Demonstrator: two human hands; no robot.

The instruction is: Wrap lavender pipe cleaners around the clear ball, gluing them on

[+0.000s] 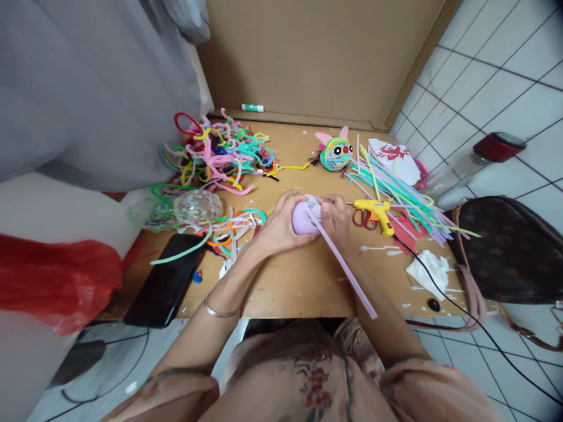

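Just above the table's middle, a ball wrapped in lilac pipe cleaner (302, 220) sits between my two hands. My left hand (281, 223) curves round its left side and underneath. On the right, the fingers of my right hand (335, 215) are bent against the ball, close to a patch where a clear, patterned surface shows through. A loose lilac pipe cleaner (345, 269) sticks out from the ball and slants down to the right, over my right forearm. Exactly what the right fingertips pinch is hidden.
A tangled pile of pipe cleaners (220, 149) lies back left, a clear ball (197, 206) and black phone (165, 281) nearer. Right are a yellow glue gun (373, 212), straight pipe cleaners (400, 187), scissors (364, 219) and a brown bag (510, 246). A decorated ball with ears (335, 153) stands behind.
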